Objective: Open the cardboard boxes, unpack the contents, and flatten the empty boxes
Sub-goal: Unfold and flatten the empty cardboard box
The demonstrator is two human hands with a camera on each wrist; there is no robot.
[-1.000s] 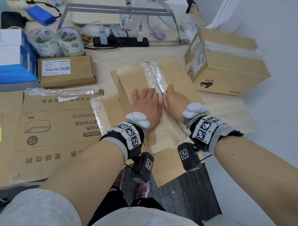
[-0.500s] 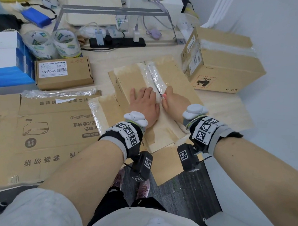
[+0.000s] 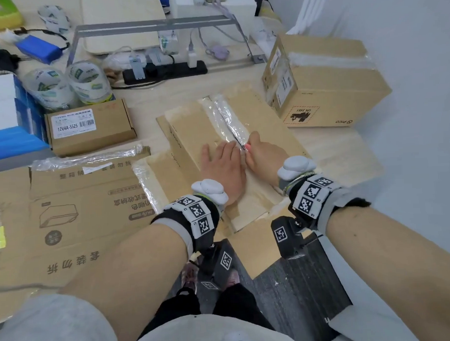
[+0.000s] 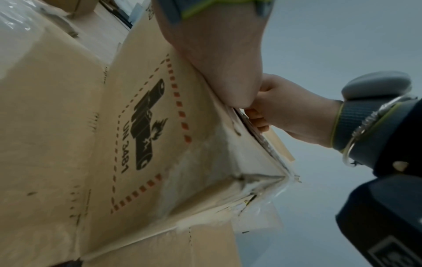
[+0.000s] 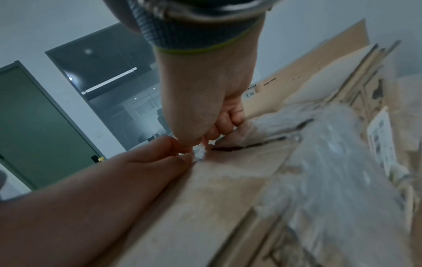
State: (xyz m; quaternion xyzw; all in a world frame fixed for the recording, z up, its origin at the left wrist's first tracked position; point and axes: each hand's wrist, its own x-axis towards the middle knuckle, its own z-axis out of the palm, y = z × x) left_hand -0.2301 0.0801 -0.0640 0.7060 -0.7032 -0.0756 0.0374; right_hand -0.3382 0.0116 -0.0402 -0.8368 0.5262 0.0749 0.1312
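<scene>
A brown cardboard box [image 3: 186,130] lies in the middle of the table, its top seam covered in clear tape [image 3: 229,118] that is slit along its length. My left hand [image 3: 223,162] lies flat on the left flap, fingers straight and pressing down. My right hand [image 3: 259,153] is at the slit beside it, fingers curled into the gap round the right flap's edge. In the right wrist view the right hand [image 5: 205,99] curls its fingers into the dark slit [image 5: 251,144]. The left wrist view shows the box side [image 4: 141,126] with a UN 3481 battery label.
A sealed PICO box [image 3: 326,88] stands at the right. A small labelled box [image 3: 90,127], two tape rolls [image 3: 68,84] and blue-and-white boxes [image 3: 2,123] sit at the left. Flattened cardboard [image 3: 66,216] covers the near left. A power strip [image 3: 163,71] lies behind.
</scene>
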